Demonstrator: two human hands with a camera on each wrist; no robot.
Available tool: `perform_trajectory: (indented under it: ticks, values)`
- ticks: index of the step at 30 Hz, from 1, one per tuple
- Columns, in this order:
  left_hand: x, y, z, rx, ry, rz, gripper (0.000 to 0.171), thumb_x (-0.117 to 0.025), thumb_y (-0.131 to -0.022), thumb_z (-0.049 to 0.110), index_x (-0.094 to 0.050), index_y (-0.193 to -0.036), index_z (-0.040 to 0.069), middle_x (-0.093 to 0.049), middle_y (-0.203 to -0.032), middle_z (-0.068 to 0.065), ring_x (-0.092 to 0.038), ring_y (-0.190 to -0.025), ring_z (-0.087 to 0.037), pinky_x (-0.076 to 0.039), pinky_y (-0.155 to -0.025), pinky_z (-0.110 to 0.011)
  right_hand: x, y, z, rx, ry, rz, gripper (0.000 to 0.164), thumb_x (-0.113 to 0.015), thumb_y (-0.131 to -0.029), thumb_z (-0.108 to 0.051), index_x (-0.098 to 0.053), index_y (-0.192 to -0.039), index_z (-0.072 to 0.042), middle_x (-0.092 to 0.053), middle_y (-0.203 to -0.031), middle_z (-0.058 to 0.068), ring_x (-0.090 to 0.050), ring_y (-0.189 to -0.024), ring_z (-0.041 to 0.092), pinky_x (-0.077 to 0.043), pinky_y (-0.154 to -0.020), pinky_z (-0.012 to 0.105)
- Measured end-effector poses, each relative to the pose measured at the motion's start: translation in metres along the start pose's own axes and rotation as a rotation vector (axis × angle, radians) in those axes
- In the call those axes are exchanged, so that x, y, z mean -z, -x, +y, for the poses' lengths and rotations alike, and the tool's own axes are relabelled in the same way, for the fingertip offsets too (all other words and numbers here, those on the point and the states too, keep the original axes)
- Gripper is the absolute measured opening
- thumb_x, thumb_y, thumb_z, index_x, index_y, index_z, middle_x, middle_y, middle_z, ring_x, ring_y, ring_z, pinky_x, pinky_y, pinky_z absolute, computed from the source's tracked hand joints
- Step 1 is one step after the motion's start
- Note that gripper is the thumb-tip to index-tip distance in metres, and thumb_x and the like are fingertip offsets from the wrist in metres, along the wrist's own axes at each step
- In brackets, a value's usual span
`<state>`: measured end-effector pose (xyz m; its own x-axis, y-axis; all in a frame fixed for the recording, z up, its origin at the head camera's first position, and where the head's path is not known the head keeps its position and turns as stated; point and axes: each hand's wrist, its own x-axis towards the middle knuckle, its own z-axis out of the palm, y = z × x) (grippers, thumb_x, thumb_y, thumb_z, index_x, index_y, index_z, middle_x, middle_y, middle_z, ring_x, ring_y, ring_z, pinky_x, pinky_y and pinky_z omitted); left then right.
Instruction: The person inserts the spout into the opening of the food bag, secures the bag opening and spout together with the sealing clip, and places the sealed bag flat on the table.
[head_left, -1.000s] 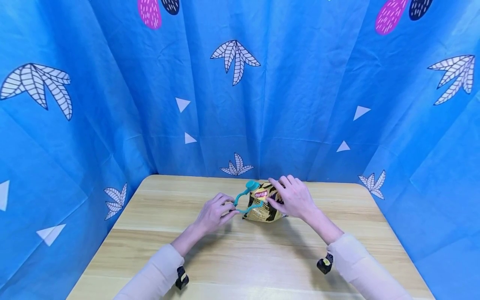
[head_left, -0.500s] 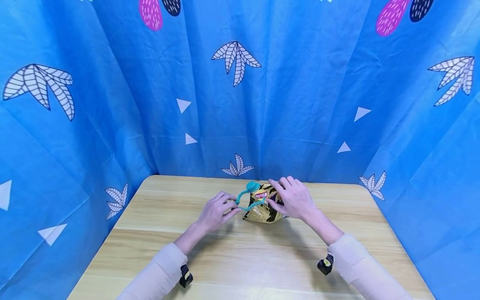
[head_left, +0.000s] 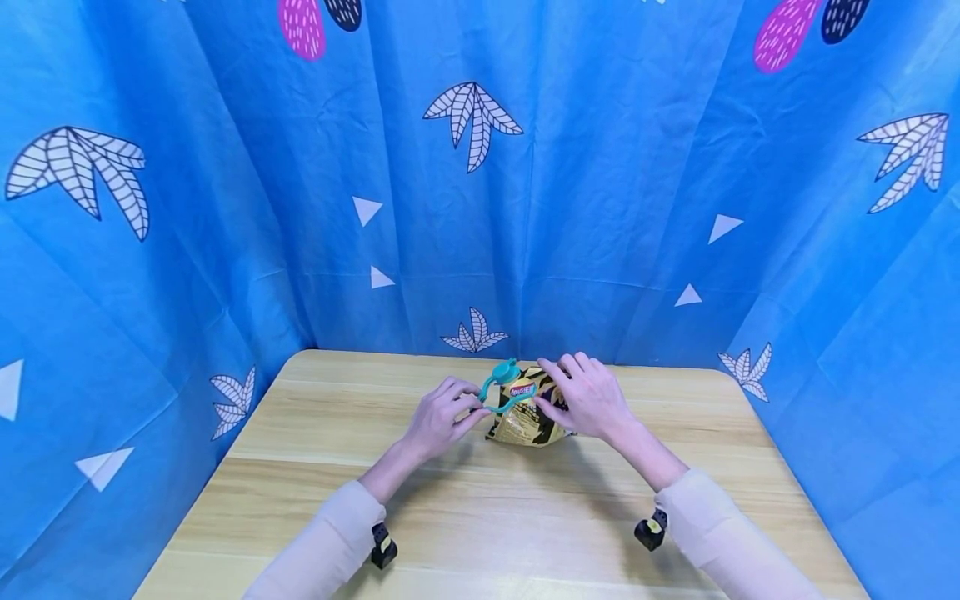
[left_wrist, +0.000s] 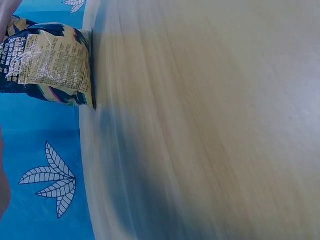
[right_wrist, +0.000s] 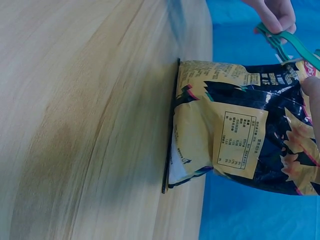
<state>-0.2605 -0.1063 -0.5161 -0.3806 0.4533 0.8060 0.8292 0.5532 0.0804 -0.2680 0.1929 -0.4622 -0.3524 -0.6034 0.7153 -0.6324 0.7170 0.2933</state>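
Observation:
A gold and black bag of chips (head_left: pixel 525 429) stands near the table's far edge, and its printed panels face the right wrist view. Its top is gripped by my right hand (head_left: pixel 588 400), thumb in front and fingers behind. From the left, my left hand (head_left: pixel 442 421) pinches the hinge end of a teal bag clip with a round spout cap (head_left: pixel 505 372). The clip's two arms (right_wrist: pixel 300 47) are spread apart at the bag's top. One arm crosses the front near the red logo; the other, bearing the cap, sits toward the back. Only the bag (left_wrist: pixel 57 62) shows clearly in the left wrist view.
The light wooden table (head_left: pixel 480 517) extends in front of both arms. A blue patterned curtain (head_left: pixel 600 208) hangs just behind its far edge and along both sides. A black camera is strapped at each wrist.
My left hand has shifted right and slightly up, bringing the clip further over the bag's top. The clip's front arm now reaches my right thumb. My right hand and the bag have stayed put.

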Motion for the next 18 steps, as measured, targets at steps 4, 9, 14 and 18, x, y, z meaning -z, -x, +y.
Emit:
perform_trajectory:
  ticks: [4,9,14,18]
  values:
    - [-0.0018,-0.0012,0.0001,0.014,-0.001,0.004,0.021,-0.092,-0.075,0.019,-0.077,-0.089,0.013,-0.076,-0.102,-0.005,-0.069,-0.095,-0.018,-0.061,-0.078,-0.026,0.0006,-0.0004,-0.0002,0.002,0.0,0.006,0.061,-0.069,-0.087,-0.056,-0.071,-0.126,-0.009,-0.064,-0.088,0.006,-0.053,-0.071,0.023,-0.04,-0.056,0.031]
    - [-0.004,-0.0021,0.0002,0.027,0.008,0.0,0.02,-0.091,-0.077,0.02,-0.076,-0.089,0.013,-0.075,-0.101,-0.005,-0.068,-0.094,-0.019,-0.06,-0.077,-0.026,0.0012,-0.0008,-0.0005,0.007,0.005,0.012,0.062,-0.071,-0.086,-0.056,-0.071,-0.126,-0.009,-0.064,-0.088,0.007,-0.054,-0.071,0.023,-0.04,-0.056,0.031]
    - [-0.0052,-0.0051,0.0005,0.048,0.013,0.0,0.02,-0.091,-0.078,0.019,-0.076,-0.088,0.012,-0.075,-0.101,-0.006,-0.069,-0.095,-0.019,-0.061,-0.077,-0.027,0.0013,-0.001,-0.0004,-0.003,-0.002,-0.003,0.062,-0.072,-0.086,-0.056,-0.072,-0.126,-0.009,-0.064,-0.089,0.007,-0.054,-0.072,0.024,-0.04,-0.057,0.032]
    - [-0.0055,-0.0085,0.0014,0.055,0.014,-0.004,0.02,-0.092,-0.077,0.018,-0.076,-0.088,0.011,-0.076,-0.101,-0.008,-0.069,-0.096,-0.021,-0.062,-0.079,-0.029,0.001,-0.0008,-0.0002,-0.003,-0.007,-0.002,0.061,-0.069,-0.089,-0.056,-0.072,-0.126,-0.009,-0.064,-0.088,0.007,-0.054,-0.072,0.024,-0.041,-0.057,0.033]
